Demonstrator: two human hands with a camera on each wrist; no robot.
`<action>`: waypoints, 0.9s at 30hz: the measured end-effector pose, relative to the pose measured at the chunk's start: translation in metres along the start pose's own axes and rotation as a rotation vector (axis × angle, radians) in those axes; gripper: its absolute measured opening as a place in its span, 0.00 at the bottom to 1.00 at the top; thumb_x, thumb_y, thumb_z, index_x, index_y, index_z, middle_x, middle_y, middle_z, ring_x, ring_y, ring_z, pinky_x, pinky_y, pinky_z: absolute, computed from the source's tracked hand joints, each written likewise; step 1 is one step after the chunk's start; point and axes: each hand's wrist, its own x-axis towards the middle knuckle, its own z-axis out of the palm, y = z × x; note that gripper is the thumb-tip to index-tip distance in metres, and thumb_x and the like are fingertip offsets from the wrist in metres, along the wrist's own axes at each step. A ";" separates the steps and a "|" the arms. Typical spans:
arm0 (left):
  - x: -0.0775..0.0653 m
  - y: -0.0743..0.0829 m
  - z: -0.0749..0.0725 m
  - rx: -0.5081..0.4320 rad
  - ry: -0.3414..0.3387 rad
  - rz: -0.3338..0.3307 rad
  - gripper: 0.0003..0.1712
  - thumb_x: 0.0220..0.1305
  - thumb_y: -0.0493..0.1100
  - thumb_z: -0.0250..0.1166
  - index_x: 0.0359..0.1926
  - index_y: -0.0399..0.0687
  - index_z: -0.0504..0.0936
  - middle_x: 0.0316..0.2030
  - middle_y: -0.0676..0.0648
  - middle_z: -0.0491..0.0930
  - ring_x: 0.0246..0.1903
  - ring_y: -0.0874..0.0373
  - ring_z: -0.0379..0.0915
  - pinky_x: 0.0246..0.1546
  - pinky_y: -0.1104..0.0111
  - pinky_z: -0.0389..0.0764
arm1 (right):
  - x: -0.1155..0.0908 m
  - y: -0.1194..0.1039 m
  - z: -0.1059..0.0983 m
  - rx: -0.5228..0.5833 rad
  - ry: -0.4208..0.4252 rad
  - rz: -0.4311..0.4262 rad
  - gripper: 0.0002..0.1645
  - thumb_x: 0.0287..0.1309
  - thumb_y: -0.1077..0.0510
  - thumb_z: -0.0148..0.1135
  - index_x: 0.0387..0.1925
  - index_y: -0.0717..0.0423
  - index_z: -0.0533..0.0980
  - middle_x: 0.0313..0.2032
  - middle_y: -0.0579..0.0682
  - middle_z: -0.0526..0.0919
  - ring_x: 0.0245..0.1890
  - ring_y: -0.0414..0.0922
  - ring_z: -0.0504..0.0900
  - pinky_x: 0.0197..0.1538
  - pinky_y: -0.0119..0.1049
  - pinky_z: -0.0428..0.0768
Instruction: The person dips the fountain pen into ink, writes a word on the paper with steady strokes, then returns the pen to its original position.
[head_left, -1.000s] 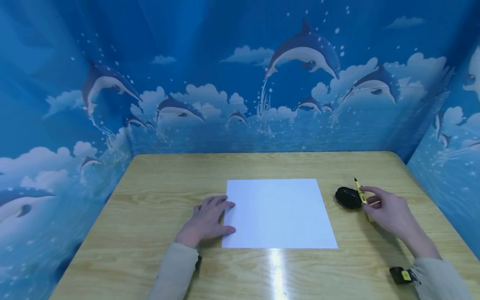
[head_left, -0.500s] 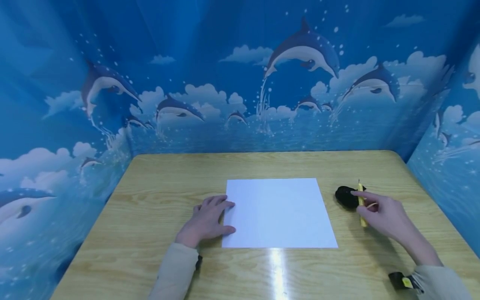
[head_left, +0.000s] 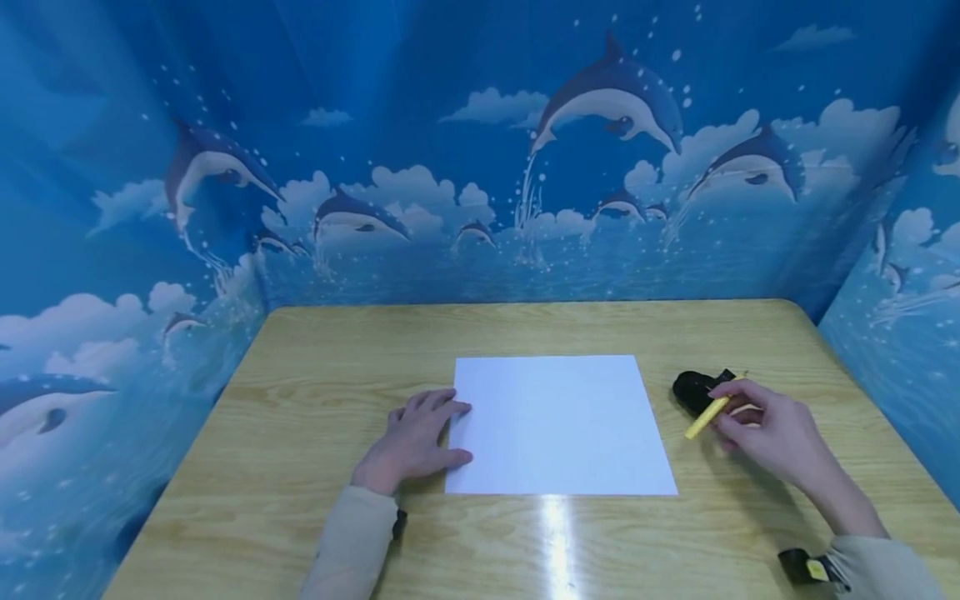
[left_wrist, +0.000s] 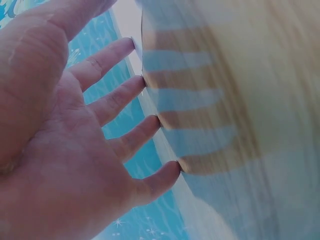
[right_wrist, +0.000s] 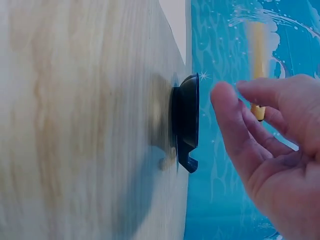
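Note:
My left hand (head_left: 408,442) rests at the left edge of a white sheet of paper (head_left: 562,425), fingers spread and fingertips on the table and the sheet. In the left wrist view the fingertips (left_wrist: 169,170) touch the tabletop. My right hand (head_left: 776,433) pinches a slim yellow pen (head_left: 706,419) between thumb and fingers, above the table. The pen slants, its blunt yellow end toward the paper and its thin tip pointing back and right. Just left of that hand sits a black rounded base (head_left: 690,390) with a short spout; the right wrist view shows it standing apart from the fingers.
The wood-grain table (head_left: 330,358) carries these things. Blue dolphin-print curtains (head_left: 450,150) close off the back and both sides. A small black device (head_left: 798,567) sits at the right wrist.
My right hand has swivelled the pen from near upright to a slant, its blunt end swinging left, and more of the black base shows. The left hand and paper stay put.

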 end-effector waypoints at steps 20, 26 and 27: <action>0.001 -0.003 0.002 -0.002 -0.001 0.004 0.38 0.64 0.58 0.71 0.72 0.59 0.72 0.78 0.46 0.59 0.78 0.37 0.50 0.71 0.31 0.54 | -0.002 -0.001 -0.005 -0.040 0.169 0.029 0.12 0.68 0.54 0.64 0.49 0.54 0.81 0.42 0.62 0.88 0.17 0.42 0.84 0.22 0.28 0.79; 0.002 -0.003 0.002 0.003 0.003 0.003 0.38 0.63 0.59 0.71 0.72 0.59 0.72 0.78 0.47 0.59 0.77 0.37 0.50 0.71 0.31 0.54 | 0.002 0.009 -0.004 0.089 0.100 0.119 0.16 0.68 0.48 0.66 0.47 0.55 0.76 0.27 0.48 0.88 0.21 0.46 0.86 0.25 0.35 0.84; 0.002 -0.003 0.002 0.003 0.001 -0.001 0.38 0.63 0.59 0.71 0.72 0.60 0.72 0.78 0.47 0.59 0.78 0.37 0.50 0.71 0.31 0.54 | 0.003 0.010 -0.003 0.108 0.094 0.126 0.17 0.67 0.48 0.66 0.46 0.55 0.76 0.26 0.48 0.88 0.21 0.47 0.86 0.25 0.37 0.85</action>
